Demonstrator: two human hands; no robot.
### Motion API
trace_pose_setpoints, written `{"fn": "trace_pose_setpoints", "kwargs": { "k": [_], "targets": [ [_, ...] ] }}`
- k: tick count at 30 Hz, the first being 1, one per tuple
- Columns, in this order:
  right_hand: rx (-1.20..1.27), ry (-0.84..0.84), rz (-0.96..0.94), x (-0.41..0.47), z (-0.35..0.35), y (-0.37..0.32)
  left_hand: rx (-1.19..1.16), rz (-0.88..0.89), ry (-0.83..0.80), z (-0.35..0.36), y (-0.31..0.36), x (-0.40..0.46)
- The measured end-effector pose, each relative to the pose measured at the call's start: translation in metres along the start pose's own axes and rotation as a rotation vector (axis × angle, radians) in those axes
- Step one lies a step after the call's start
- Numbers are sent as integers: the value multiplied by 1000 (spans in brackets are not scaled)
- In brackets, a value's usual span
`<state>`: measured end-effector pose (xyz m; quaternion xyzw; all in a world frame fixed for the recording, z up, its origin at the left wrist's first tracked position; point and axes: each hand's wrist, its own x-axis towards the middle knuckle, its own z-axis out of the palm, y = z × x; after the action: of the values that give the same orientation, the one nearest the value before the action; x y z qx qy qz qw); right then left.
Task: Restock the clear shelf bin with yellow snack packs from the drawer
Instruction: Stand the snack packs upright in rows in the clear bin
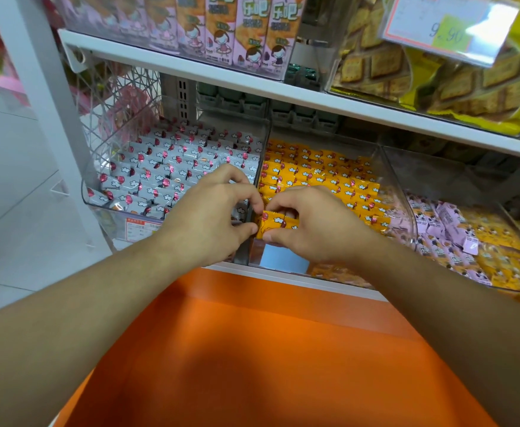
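Both hands meet at the front edge of the clear shelf bin (pixel 388 180); left hand (pixel 212 217) and right hand (pixel 311 223) each curl fingers and thumb round a short row of yellow snack packs (pixel 275 224), pinching it from either end; the row sits between the hands, held at the bin's front lip.

Contents, clear shelf bin: yellow packs in neat rows, filled nearly to the front.
Contents, bin to the left (pixel 98 195): grey-white packs with red print, in rows.
Contents, bin to the right (pixel 517 229): pink packs and orange-yellow packs, loosely heaped.
Upper shelf: pink cartons (pixel 252 35); cracker packs in a clear bin (pixel 437 81), price card (pixel 450 26) in front.
Foreground: orange surface (pixel 268 349) beneath the forearms.
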<state>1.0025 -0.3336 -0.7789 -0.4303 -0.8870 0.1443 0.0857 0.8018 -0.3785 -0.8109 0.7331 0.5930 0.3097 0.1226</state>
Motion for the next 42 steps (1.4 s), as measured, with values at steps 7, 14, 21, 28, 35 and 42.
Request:
{"fn": "trace_pose_setpoints", "kwargs": {
  "k": [7,14,21,28,35,42],
  "targets": [
    [-50,-22,-27,2,-5,1,26,11,21,1,-1,-2],
    [-4,-1,-62,0,-3,5,19,-6,32,-1,0,-1],
    [-113,-78,-52,10,-13,3,42,-23,40,-2,0,-2],
    [-164,-112,-56,14,-12,0,59,-15,40,-3,0,-3],
    [-177,-113,-62,9,-5,3,60,-5,34,-1,-1,-3],
    [-200,-59,-141,0,0,3,63,3,33,0,-1,-3]
  ]
}}
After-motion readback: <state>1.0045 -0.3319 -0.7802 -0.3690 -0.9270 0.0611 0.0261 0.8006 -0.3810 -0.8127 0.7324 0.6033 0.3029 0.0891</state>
